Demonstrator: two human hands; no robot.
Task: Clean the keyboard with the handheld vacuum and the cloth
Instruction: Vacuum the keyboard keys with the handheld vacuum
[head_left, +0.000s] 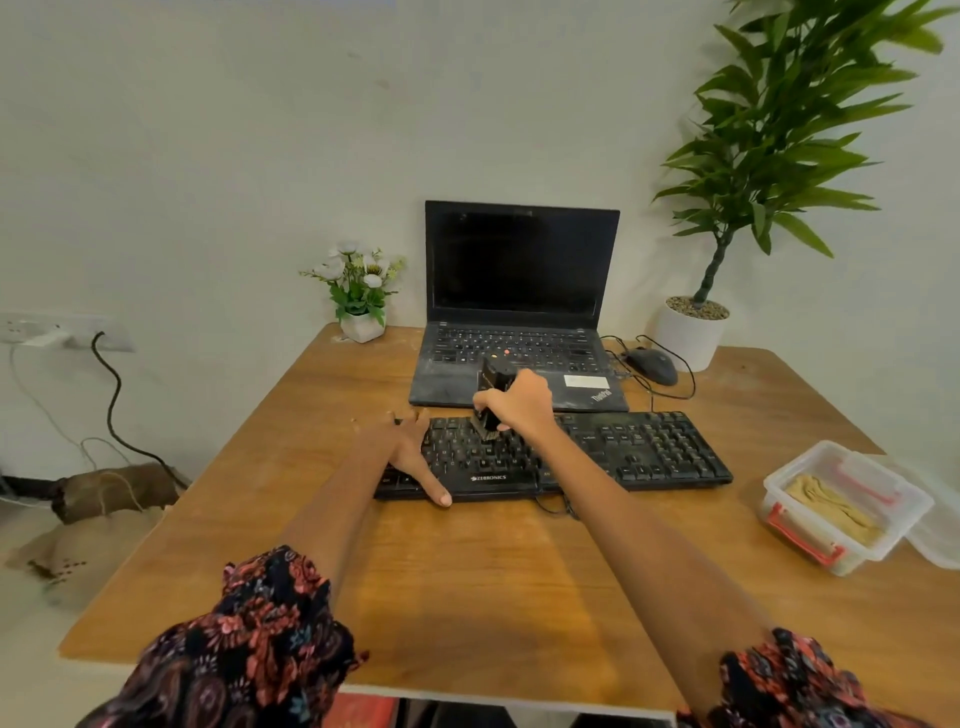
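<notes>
Holding: you're gripping the small black handheld vacuum (493, 387) upright in your right hand (522, 402), fingers wrapped tight round its body, brush nozzle pressing on the keys.
Bracing: your left hand (410, 449) is lying flat w/ fingers spread on the left end of the black flat plastic keyboard (639, 454), clamping nothing.
Keyboard spot: it's sitting mid-table, just in front of the black open laptop (519, 306), cable trailing off the front edge.
Vacuum handling: prob light & rigid, one-hand job; you're holding mid-body, which looks right for steering the brush.
Keyboard handling: thin, light, likely sliding if pushed, so keeping that flat palm on it is sensible; keycaps could pop w/ too much force.
Cloth: tan folded cloth (831, 509) is waiting in the clear plastic box w/ red clips (906, 506), far right, well apart.
Surface: brown wooden table (467, 571), smooth, faintly dusty.
Room: pale wall behind; black mouse (652, 364), tall green plant in white pot (691, 332), small white flower pot (361, 325) at the back.
</notes>
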